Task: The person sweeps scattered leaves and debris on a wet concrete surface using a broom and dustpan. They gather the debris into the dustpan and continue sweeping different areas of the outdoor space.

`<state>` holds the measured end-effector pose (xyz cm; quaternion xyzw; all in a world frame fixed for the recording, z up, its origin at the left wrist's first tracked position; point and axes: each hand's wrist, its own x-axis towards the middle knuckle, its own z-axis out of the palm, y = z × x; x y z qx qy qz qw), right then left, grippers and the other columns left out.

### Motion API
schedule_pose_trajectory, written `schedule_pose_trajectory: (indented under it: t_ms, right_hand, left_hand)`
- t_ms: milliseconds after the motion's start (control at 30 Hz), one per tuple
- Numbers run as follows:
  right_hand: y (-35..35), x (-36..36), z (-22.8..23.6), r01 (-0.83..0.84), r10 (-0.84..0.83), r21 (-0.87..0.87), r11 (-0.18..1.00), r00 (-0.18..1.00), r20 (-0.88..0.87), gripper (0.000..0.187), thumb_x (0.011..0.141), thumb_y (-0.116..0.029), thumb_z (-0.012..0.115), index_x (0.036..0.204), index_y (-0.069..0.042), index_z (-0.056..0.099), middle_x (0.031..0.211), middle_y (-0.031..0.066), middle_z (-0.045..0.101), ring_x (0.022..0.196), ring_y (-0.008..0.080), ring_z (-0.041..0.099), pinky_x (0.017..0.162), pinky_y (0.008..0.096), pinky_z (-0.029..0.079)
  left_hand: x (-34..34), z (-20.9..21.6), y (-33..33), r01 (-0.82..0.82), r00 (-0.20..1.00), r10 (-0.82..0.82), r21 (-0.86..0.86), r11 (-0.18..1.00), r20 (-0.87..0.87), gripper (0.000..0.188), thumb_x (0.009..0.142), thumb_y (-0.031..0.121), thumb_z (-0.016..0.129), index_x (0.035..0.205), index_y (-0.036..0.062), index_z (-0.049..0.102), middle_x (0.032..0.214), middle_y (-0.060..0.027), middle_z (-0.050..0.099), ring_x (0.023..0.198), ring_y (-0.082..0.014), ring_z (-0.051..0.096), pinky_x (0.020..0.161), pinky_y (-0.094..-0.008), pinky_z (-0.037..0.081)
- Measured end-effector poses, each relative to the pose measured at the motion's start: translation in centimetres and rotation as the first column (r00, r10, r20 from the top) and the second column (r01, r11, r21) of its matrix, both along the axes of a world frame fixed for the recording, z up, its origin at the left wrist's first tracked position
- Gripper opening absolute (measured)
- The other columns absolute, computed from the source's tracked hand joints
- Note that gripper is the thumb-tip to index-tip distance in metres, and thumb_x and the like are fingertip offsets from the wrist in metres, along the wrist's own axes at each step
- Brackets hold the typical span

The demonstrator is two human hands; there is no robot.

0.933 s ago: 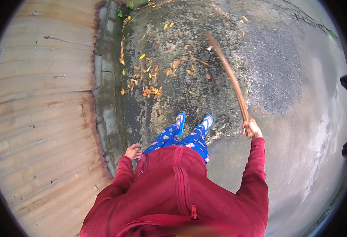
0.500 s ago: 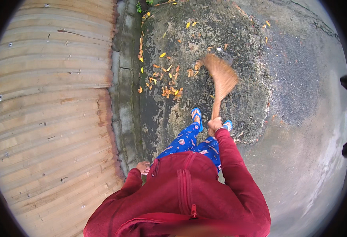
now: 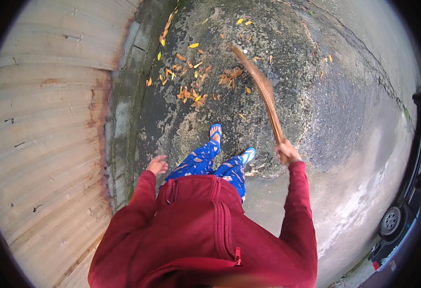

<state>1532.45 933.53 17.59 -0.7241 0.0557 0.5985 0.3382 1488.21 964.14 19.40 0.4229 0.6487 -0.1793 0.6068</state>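
My right hand [image 3: 287,151] is closed around the handle of a straw-coloured broom [image 3: 263,89], held out to my right. The broom's bristle end reaches forward and left, seen edge-on and slightly blurred, near a small heap of brown leaves [image 3: 230,77]. More yellow and orange leaves [image 3: 191,96] lie scattered to the left of it on the mottled concrete. My left hand [image 3: 157,165] hangs at my left side, holding nothing, its fingers stretched out and apart.
A rusty corrugated metal sheet [image 3: 47,139] fills the left side, with a concrete ledge [image 3: 126,96] along its edge. My feet in blue flip-flops [image 3: 215,130] stand on the concrete. At the far right a dark vehicle shows its wheel [image 3: 391,221]; a long crack [image 3: 364,57] crosses the pavement.
My right hand has moved right with the broom, whose bristles turned from broadside to edge-on. My left hand came forward away from my hip. The vehicle's wheel has come into view.
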Motion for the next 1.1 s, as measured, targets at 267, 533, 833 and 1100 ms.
schedule_pose_trajectory:
  t_ms: [267, 533, 833, 1100]
  right_hand:
    - [4.2, -4.2, -3.7, -0.219, 0.211, -0.044, 0.975, 0.967, -0.146, 0.022, 0.061, -0.007, 0.059, 0.080, -0.003, 0.048, 0.057, 0.0040, 0.048, 0.041, 0.0154, 0.045, 0.035, 0.0290, 0.037]
    - [-0.8, 0.5, 6.5, -0.169, 0.158, -0.082, 0.982, 0.980, -0.125, 0.026, 0.061, -0.007, 0.056, 0.082, -0.003, 0.042, 0.052, 0.0042, 0.042, 0.038, 0.0149, 0.043, 0.032, 0.0296, 0.037]
    - [6.8, -6.1, -0.6, -0.545, 0.592, -0.315, 0.777, 0.803, 0.067, 0.032, 0.063, -0.012, 0.058, 0.086, 0.008, 0.046, 0.067, 0.0150, 0.058, 0.053, 0.0218, 0.058, 0.043, 0.0349, 0.046]
    - [4.2, -3.5, 8.9, -0.221, 0.215, -0.043, 0.974, 0.970, -0.115, 0.053, 0.060, -0.009, 0.060, 0.106, 0.001, 0.037, 0.067, 0.0058, 0.048, 0.044, 0.0144, 0.046, 0.035, 0.0265, 0.039]
  left_hand:
    - [-9.7, -1.5, -4.7, -0.131, 0.984, 0.108, -0.165, 0.977, -0.144, 0.045, 0.075, 0.008, 0.046, 0.119, 0.0143, 0.041, 0.078, -0.0064, 0.055, 0.063, -0.0169, 0.053, 0.057, -0.0335, 0.046]
    - [-6.9, -4.6, -3.6, -0.200, 0.979, 0.202, -0.098, 0.975, 0.013, 0.041, 0.077, 0.008, 0.045, 0.117, 0.0108, 0.042, 0.080, -0.0089, 0.056, 0.066, -0.0171, 0.055, 0.057, -0.0311, 0.048]
    - [-1.3, -4.4, -3.7, -0.082, 0.993, 0.085, -0.041, 0.996, 0.082, 0.042, 0.075, 0.007, 0.047, 0.116, 0.0099, 0.044, 0.080, -0.0064, 0.057, 0.068, -0.0146, 0.055, 0.061, -0.0277, 0.047]
    - [12.9, -3.8, -5.2, 0.171, 0.896, -0.058, -0.221, 0.960, 0.440, 0.061, 0.080, 0.049, 0.043, 0.126, 0.0114, 0.032, 0.116, -0.0144, 0.046, 0.109, -0.0267, 0.042, 0.087, -0.0461, 0.034]
